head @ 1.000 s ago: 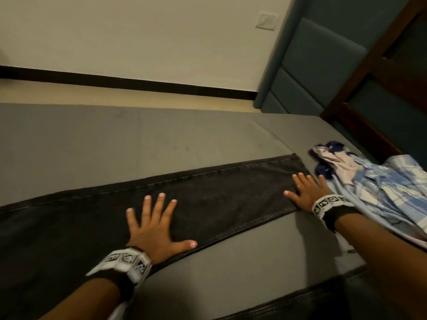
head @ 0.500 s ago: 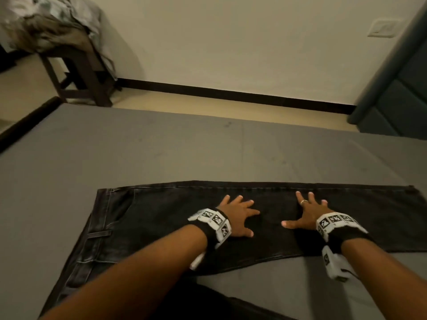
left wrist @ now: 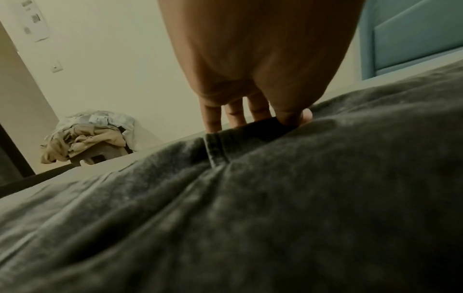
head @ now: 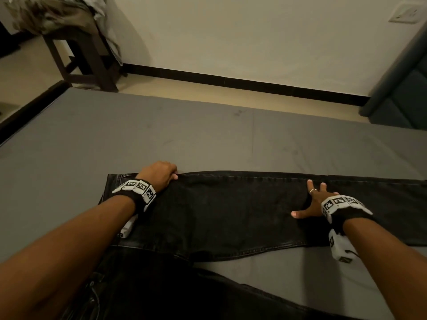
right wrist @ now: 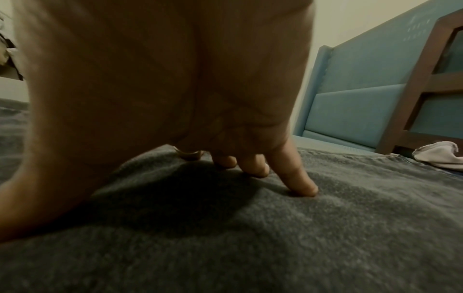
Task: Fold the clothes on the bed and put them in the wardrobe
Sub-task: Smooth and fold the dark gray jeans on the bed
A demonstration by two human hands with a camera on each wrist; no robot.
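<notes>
- A plain cream wall (head: pixel 231 31) with a dark skirting strip (head: pixel 231 83) backs a wide bed covered in a smooth grey sheet (head: pixel 161 135), seen from the head camera.
- A pair of black denim jeans (head: pixel 231 215) lies flat across the near half of the sheet, waistband to the left and the leg running off toward the right edge of the view.
- The person's left hand (head: pixel 159 175) sits at the far edge of the jeans near the waistband, fingers curled over that edge; the left wrist view shows the thumb (left wrist: pixel 290 119) on top and the fingertips (left wrist: pixel 213 121) behind the fold, pinching the denim between them.
- The person's right hand (head: pixel 312 202) rests on the leg further right, fingers spread with the thumb stretched out to the left; the right wrist view shows the fingertips (right wrist: pixel 303 186) pressing into the cloth, and a thin ring (head: pixel 312 191) on one finger.
- Both wrists carry black bands with black-and-white square markers (head: pixel 138 187).
- A dark wooden stool (head: pixel 87 58) stands on the floor beyond the bed's far left corner, heaped with crumpled pale clothes (head: pixel 46 15).
- A teal padded headboard (right wrist: pixel 363 89) with a brown wooden frame (right wrist: pixel 413 89) rises at the right; a pale garment (right wrist: pixel 441 156) lies on the bed near it.
- A white wall switch (head: pixel 404 13) is fixed high on the right.
</notes>
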